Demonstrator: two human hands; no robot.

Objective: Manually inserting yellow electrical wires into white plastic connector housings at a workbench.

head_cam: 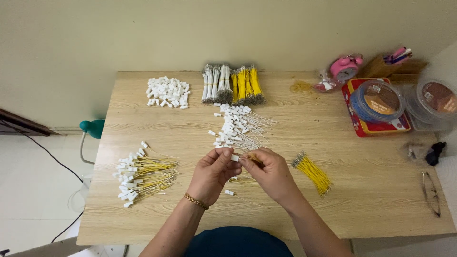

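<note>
Head view | left hand (213, 172) pinches white connector (234, 157) | right hand (270, 172) pinches yellow wire (252, 158) | tubs (379, 101) lidded

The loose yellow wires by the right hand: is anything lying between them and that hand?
Nothing visible. The yellow wires lie on bare table just beside the right hand, which meets the left hand at a small white connector.
</note>
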